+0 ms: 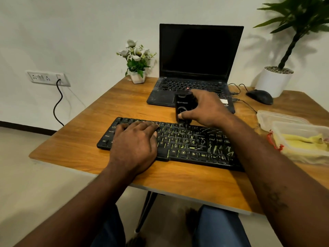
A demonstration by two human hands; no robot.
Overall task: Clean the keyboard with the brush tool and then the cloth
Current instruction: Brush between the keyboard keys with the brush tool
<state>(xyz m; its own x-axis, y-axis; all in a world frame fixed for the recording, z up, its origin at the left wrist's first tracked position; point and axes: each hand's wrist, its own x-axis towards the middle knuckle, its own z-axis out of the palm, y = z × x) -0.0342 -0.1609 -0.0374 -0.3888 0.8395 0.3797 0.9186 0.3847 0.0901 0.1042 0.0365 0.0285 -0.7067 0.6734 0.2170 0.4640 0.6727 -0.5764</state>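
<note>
A black keyboard (pixel 192 145) streaked with yellow-green marks lies across the wooden table (pixel 74 147). My left hand (pixel 135 141) rests flat on its left half, fingers straight over the keys. My right hand (pixel 206 107) grips a black brush tool (pixel 183 106) that stands at the keyboard's far edge, thumb on its front, fingers round its right side. A yellow cloth (pixel 300 139) lies inside a clear plastic container (pixel 302 131) at the right edge of the table.
An open laptop (pixel 197 56) with a dark screen stands behind the keyboard. A black mouse (pixel 260 98) and its cable lie to its right. A small flower pot (pixel 137 77) and a large white planter (pixel 272 82) stand at the back.
</note>
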